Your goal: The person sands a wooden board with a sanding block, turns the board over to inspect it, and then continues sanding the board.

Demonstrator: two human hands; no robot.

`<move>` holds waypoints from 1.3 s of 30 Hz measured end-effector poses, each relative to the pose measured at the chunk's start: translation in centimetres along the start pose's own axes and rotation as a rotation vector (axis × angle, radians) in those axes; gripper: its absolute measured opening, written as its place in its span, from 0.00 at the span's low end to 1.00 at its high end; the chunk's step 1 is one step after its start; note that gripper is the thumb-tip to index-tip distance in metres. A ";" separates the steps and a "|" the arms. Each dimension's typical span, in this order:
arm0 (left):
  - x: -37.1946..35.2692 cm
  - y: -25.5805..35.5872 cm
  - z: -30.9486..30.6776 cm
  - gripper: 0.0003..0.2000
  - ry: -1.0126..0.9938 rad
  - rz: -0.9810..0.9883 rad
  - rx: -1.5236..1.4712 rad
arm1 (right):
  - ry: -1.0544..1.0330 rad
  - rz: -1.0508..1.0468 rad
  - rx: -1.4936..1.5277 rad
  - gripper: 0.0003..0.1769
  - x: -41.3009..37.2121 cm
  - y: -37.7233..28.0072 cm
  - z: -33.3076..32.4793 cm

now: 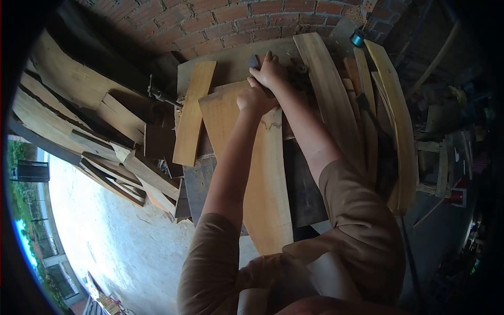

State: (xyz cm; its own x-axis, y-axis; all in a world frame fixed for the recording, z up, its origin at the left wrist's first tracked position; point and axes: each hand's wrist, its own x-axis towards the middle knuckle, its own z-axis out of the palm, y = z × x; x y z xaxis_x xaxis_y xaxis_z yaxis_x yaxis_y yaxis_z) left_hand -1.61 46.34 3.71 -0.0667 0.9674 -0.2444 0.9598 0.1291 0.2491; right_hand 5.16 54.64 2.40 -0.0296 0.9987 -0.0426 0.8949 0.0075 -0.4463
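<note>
A wide light-brown board lies lengthwise in front of me, its near end pointing toward my body. At its far end my right hand is closed around a dark block-shaped hand tool, whose exact kind I cannot make out. My left hand is closed just behind it, nearer to me, over the rear of the same tool. The fingers and wrists hide most of the tool and its contact with the board.
A narrow plank lies left of the board, and a long plank to its right. Stacked boards fill the left side. A clamp-like metal piece juts out there. The brick wall stands behind the bench.
</note>
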 end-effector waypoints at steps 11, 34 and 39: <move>-40.1 -2.4 12.8 0.63 -0.129 0.014 -0.120 | 0.018 -0.126 0.215 0.53 -42.7 5.9 2.1; -5.5 -4.1 -0.2 0.59 0.029 -0.085 -0.048 | 0.010 -0.054 0.162 0.50 -4.9 -3.4 3.1; -25.4 -2.4 7.4 0.64 0.015 -0.112 -0.137 | -0.077 -0.161 0.153 0.50 -26.1 1.3 2.2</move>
State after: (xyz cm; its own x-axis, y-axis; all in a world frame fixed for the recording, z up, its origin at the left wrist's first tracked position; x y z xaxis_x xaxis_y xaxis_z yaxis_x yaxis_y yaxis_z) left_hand -0.20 19.85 2.41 -0.1762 0.9483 -0.2639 0.9002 0.2637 0.3465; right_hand 6.16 28.50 0.95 -0.2051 0.9784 -0.0254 0.7980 0.1522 -0.5831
